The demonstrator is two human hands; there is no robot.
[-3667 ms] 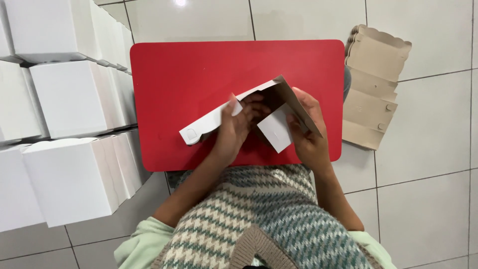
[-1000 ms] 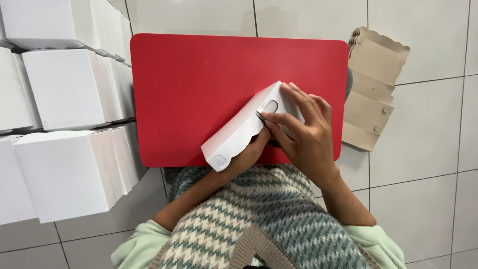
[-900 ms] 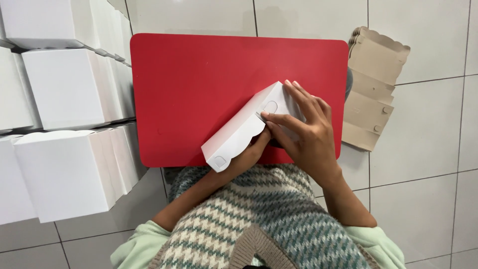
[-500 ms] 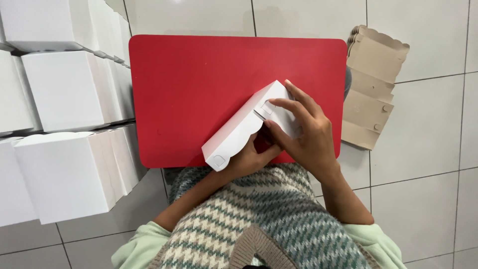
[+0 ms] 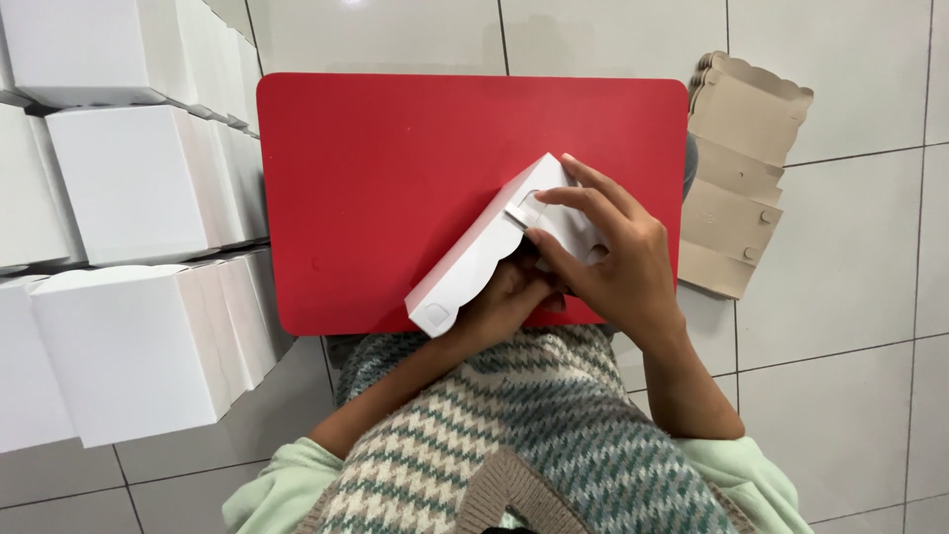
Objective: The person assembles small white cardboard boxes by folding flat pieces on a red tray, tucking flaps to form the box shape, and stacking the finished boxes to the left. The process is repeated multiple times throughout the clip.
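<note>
Matt white card box point(image 5: 473, 259) on smooth red board point(image 5: 386, 158).

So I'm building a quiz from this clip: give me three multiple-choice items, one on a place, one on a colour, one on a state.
1. Where is the stack of flat brown cardboard blanks?
A. on the red board
B. on the tiled floor right of the board
C. on the white boxes

2. What colour is the board?
A. blue
B. red
C. green

3. What state is the white box in the hands?
A. lying as a flat sheet
B. crushed
C. partly folded up

Answers: 1 B, the blanks lie on tiles beside the board's right edge. 2 B, its surface is plainly red. 3 C, the right hand presses a flap while the left hand supports underneath.
</note>
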